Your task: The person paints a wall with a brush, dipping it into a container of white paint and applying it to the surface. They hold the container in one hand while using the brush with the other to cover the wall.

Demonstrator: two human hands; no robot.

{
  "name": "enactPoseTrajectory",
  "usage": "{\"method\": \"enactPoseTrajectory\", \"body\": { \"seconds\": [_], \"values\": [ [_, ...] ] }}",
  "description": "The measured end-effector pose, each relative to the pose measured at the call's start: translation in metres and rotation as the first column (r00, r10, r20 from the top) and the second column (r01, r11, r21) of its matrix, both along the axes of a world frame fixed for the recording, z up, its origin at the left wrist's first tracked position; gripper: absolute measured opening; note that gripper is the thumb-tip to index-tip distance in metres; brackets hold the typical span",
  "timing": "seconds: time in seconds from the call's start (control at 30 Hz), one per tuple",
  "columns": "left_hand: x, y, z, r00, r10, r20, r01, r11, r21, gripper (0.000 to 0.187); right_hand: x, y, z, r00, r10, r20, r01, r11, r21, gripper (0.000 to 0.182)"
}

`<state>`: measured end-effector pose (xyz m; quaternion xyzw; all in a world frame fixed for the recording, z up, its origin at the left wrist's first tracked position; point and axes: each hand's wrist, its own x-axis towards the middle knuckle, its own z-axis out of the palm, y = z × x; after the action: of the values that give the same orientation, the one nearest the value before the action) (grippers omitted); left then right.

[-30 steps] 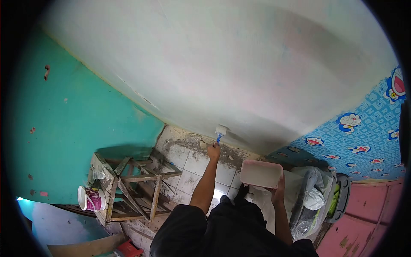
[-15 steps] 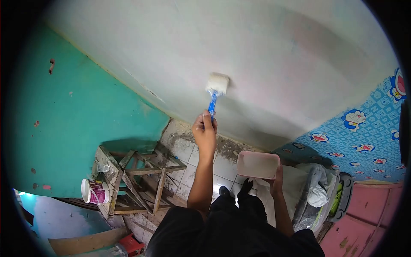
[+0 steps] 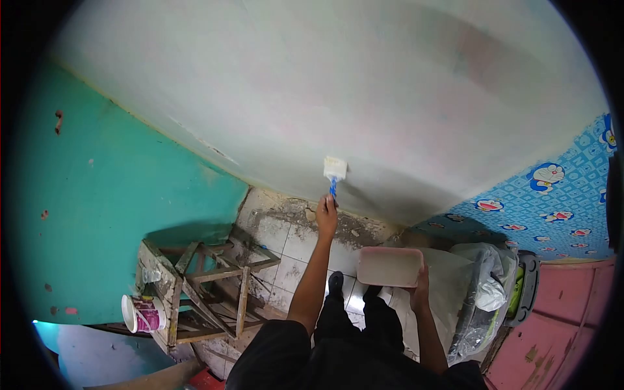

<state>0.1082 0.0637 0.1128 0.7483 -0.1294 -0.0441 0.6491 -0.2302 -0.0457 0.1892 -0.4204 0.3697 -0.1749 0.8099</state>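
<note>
- From my remote view, landmark is the pink-rimmed plastic tray (image 3: 390, 249), held out before the person's body, a pale layer showing inside.
- Left hand (image 3: 327, 211): beyond the tray and to its left, fingers closed around the blue-and-white handle of a flat paintbrush (image 3: 335, 170).
- Key relation: the brush head lies straight out past the left fingers, away from the body. Its long axis runs nearly in line with the left forearm. The left hand is the nearer one; the right is well apart from the brush.
- The pale bristles look to be against the white wall (image 3: 279, 104), beyond the tray and to its left. I can't confirm contact along the whole edge.
- Right hand (image 3: 419, 294): gripping the tray at its near right corner; some of the fingers are hidden from me beneath it.
- Left of the tray, I note a worn wooden stand (image 3: 170, 286) with a paint bucket (image 3: 146, 314) and a clear plastic cup (image 3: 151, 275) at its outer side.
- Right of the tray: plastic-wrapped goods (image 3: 469, 335). Farther out that way, Doraemon wallpaper (image 3: 546, 179).
- Under the tray's level, dirty floor tiles (image 3: 302, 246).
</note>
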Motion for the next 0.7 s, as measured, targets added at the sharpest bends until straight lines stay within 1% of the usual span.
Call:
{"method": "enactPoseTrajectory", "body": {
  "seconds": [0.07,0.17,0.27,0.33,0.37,0.47,0.53,0.6,0.63,0.7],
  "values": [
    [-0.003,0.008,-0.055,0.999,0.012,0.034,-0.015,0.996,0.087,0.034,-0.001,0.005,-0.010,1.000,-0.029,-0.009,0.029,1.000,-0.002,0.059],
    [-0.007,0.030,-0.132,1.000,0.000,-0.002,0.001,0.960,0.280,0.037,-0.003,0.012,-0.024,0.998,-0.067,-0.018,0.067,0.998,0.006,0.062],
    [-0.010,0.046,-0.178,0.988,0.031,-0.153,0.036,0.909,0.415,0.034,0.004,0.025,-0.035,0.992,-0.118,-0.035,0.118,0.993,0.008,0.063],
    [0.005,0.057,-0.247,0.964,0.070,-0.258,0.051,0.900,0.433,0.034,0.013,0.037,-0.040,0.989,-0.149,-0.023,0.149,0.989,-0.005,0.062],
    [0.011,0.062,-0.270,0.947,0.088,-0.310,0.062,0.894,0.443,0.034,0.018,0.044,-0.041,0.987,-0.163,-0.008,0.163,0.986,-0.012,0.062],
    [0.033,0.057,-0.253,0.926,0.055,-0.374,0.100,0.919,0.381,0.037,0.024,0.067,-0.064,0.975,-0.224,0.000,0.224,0.974,-0.027,0.061],
    [0.056,0.051,-0.262,0.931,0.022,-0.363,0.132,0.910,0.394,0.034,0.026,0.083,-0.076,0.967,-0.256,0.000,0.256,0.967,-0.016,0.061],
    [0.064,0.043,-0.206,0.978,-0.053,-0.202,0.125,0.921,0.368,0.037,0.033,0.098,-0.077,0.961,-0.277,0.010,0.277,0.961,0.014,0.061],
    [0.067,0.038,-0.171,0.959,-0.028,-0.282,0.114,0.950,0.292,0.037,0.036,0.103,-0.075,0.961,-0.277,0.005,0.277,0.961,0.025,0.061],
    [0.067,0.034,-0.126,0.898,0.000,-0.440,0.071,0.987,0.143,0.038,0.039,0.115,-0.067,0.960,-0.280,-0.003,0.279,0.959,0.049,0.060]
  ]
}}
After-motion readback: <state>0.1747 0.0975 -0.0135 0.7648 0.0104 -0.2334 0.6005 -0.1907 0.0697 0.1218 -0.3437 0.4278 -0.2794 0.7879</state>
